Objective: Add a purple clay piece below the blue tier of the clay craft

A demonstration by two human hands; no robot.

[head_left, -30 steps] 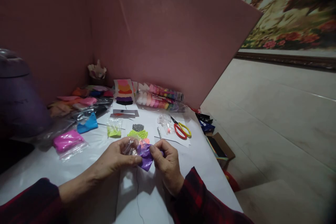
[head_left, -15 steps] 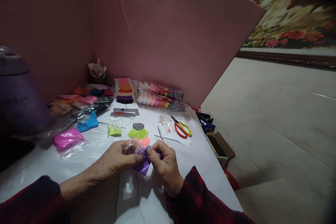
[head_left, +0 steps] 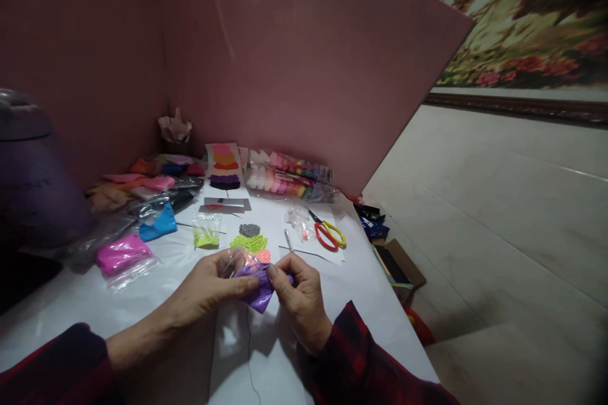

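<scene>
A small clear bag of purple modelling clay (head_left: 259,299) is pinched by my left hand (head_left: 209,281), thumb on top. My right hand (head_left: 299,291) closes thumb and forefinger on the purple clay at the bag's right side; a bit of purple shows past its fingertips. Whether that bit is outside the plastic I cannot tell. Just beyond my hands lies a layered clay picture on white paper, with a grey patch (head_left: 249,230), a lime-green textured band (head_left: 249,242) and a coral band (head_left: 263,256). The bag and my fingers hide its lower part.
Red-and-yellow scissors (head_left: 327,237), a thin pointed tool (head_left: 289,240) and a crumpled clear bag (head_left: 298,218) lie right. Lime (head_left: 206,237), blue (head_left: 158,223) and magenta (head_left: 123,254) clay bags lie left. A colour sample card (head_left: 225,171) stands behind. A purple bottle (head_left: 35,177) stands far left.
The bag of purple clay has tilted and risen slightly between my fingers, covering more of the coral band. Both hands keep nearly the same place and grip.
</scene>
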